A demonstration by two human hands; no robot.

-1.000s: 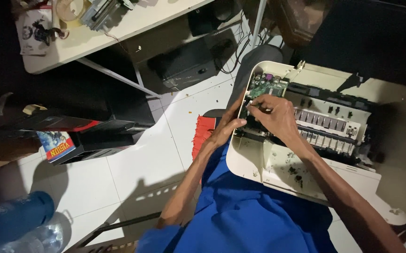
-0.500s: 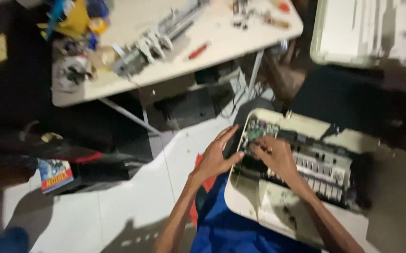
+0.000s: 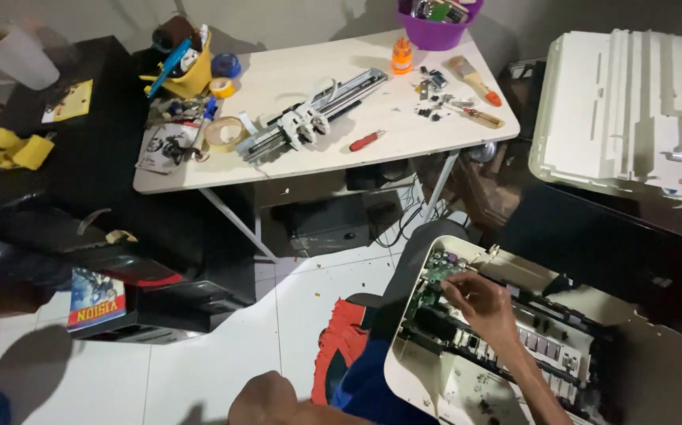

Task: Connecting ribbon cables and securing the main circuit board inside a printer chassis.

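An opened cream printer (image 3: 435,378) lies at the lower right with its inner rollers and parts exposed. A small green circuit board (image 3: 438,270) sits in its upper left corner. My right hand (image 3: 482,307) reaches into the printer, and its curled fingertips pinch at the edge of that board. My left hand (image 3: 270,397) shows only as a rounded brown shape at the bottom edge, away from the printer. Its fingers are hidden.
A white table (image 3: 317,169) carries a metal rail assembly (image 3: 309,118), a red screwdriver (image 3: 367,142), a brush (image 3: 471,79), tape rolls (image 3: 223,134) and a purple bowl (image 3: 435,20). The printer's white cover (image 3: 616,110) rests at the right. A red object (image 3: 341,346) lies on the tiled floor.
The view has tilted up to take in the whole table. My left hand has come off the printer's left edge and dropped back to the bottom. My right hand stays at the board.
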